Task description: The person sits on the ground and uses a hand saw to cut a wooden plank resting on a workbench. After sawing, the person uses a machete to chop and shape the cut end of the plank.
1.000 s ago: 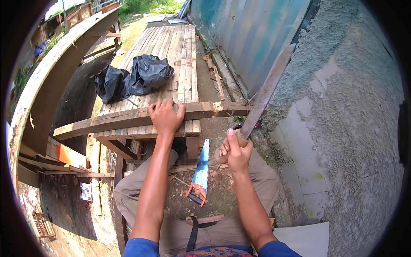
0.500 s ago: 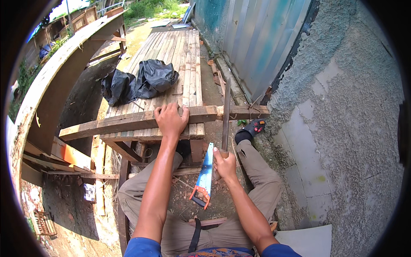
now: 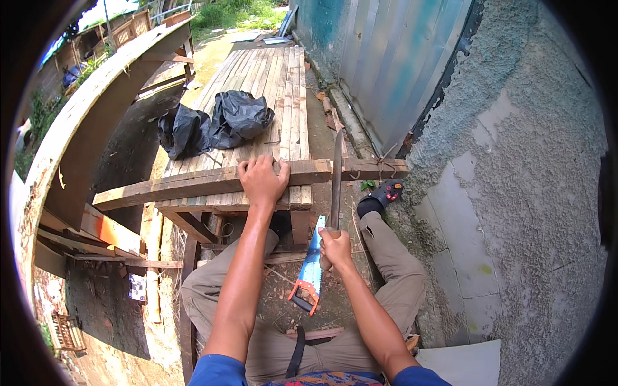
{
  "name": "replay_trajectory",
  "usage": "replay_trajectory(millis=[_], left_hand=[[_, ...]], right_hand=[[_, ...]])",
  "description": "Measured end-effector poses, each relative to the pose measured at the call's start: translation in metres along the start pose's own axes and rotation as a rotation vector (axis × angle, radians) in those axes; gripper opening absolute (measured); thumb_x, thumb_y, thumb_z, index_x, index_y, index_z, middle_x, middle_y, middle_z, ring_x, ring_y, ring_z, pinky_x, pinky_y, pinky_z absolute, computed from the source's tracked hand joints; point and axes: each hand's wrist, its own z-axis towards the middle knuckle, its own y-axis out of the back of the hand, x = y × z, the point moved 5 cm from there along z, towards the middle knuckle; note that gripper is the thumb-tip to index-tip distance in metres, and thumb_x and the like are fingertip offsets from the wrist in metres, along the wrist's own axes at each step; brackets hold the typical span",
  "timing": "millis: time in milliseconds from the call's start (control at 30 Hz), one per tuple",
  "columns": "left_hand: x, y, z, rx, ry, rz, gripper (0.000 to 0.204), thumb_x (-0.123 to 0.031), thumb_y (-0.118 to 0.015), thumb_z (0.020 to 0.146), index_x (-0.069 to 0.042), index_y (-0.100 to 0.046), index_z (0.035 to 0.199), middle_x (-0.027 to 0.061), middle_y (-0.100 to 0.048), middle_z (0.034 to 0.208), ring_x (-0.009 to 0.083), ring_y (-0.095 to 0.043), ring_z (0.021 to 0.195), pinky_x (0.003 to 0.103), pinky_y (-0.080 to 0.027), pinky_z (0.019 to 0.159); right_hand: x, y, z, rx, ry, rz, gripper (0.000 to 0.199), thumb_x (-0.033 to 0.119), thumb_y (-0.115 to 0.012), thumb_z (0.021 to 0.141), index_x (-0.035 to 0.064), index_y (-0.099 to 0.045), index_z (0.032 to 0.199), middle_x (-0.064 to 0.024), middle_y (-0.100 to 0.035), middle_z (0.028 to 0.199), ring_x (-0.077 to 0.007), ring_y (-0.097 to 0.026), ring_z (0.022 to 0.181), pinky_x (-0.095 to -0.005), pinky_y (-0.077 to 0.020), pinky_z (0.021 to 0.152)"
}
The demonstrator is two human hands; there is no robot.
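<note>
My left hand (image 3: 262, 181) presses down over a squared wooden beam (image 3: 151, 190), its fingers curled across the top edge. The beam lies crosswise on the near end of a bamboo-slat bench (image 3: 257, 71) and extends past the bench on both sides. In my right hand (image 3: 335, 248) is a machete, closed in my fist by its wooden handle. Its long dark blade (image 3: 337, 180) points away from me and crosses the beam to the right of my left hand. I cannot tell whether the blade touches the wood. Below, a blue handsaw (image 3: 311, 260) with an orange and black handle rests between my legs.
Crumpled black plastic bags (image 3: 239, 119) lie on the bench. Rope or wire (image 3: 384, 166) is wound on the beam's right end, by my shod foot (image 3: 386, 192). A rough wall (image 3: 528, 212) and metal sheeting (image 3: 402, 64) stand to the right, a wooden structure (image 3: 122, 96) to the left.
My right hand and the machete have shifted slightly left and back toward me. My left hand stays on the beam.
</note>
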Motion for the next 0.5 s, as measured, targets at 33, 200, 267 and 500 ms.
replay_trajectory(millis=[33, 200, 267, 500], left_hand=[[0.0, 0.0, -0.002, -0.011, -0.006, 0.001, 0.032, -0.035, -0.062, 0.086, -0.005, -0.069, 0.077, 0.01, -0.07, 0.082, 0.0283, -0.065, 0.084, 0.044, -0.041, 0.095], [0.002, 0.0, -0.003, -0.01, -0.005, 0.019, 0.031, -0.035, -0.063, 0.085, -0.006, -0.069, 0.076, 0.0102, -0.07, 0.081, 0.0276, -0.064, 0.082, 0.043, -0.041, 0.093], [0.004, 0.001, -0.006, -0.014, 0.002, 0.002, 0.031, -0.035, -0.063, 0.085, -0.006, -0.068, 0.076, 0.0103, -0.07, 0.081, 0.0275, -0.065, 0.082, 0.043, -0.041, 0.094], [0.002, 0.001, -0.006, -0.027, 0.024, -0.032, 0.03, -0.033, -0.064, 0.085, -0.005, -0.069, 0.079, 0.0116, -0.07, 0.082, 0.0285, -0.066, 0.083, 0.045, -0.04, 0.096]], right_hand=[[0.002, 0.0, -0.003, -0.017, 0.025, -0.036, 0.035, 0.024, -0.073, 0.095, 0.0096, -0.053, 0.07, 0.0008, -0.052, 0.058, -0.0097, -0.047, 0.043, -0.0289, -0.0377, 0.042], [0.108, -0.016, -0.039, -0.037, 0.325, 0.203, 0.034, 0.024, -0.067, 0.101, 0.0051, -0.053, 0.077, 0.0004, -0.047, 0.058, -0.0097, -0.045, 0.046, -0.0275, -0.0388, 0.044], [0.153, -0.021, -0.052, -0.025, 0.542, 0.278, 0.022, 0.019, -0.061, 0.104, 0.0028, -0.052, 0.093, -0.0017, -0.047, 0.063, -0.0106, -0.046, 0.051, -0.0284, -0.0406, 0.047], [0.073, -0.01, -0.002, -0.156, 0.266, -0.053, 0.027, 0.015, -0.066, 0.098, 0.0056, -0.053, 0.077, -0.0013, -0.05, 0.059, -0.0115, -0.046, 0.047, -0.03, -0.0389, 0.045]])
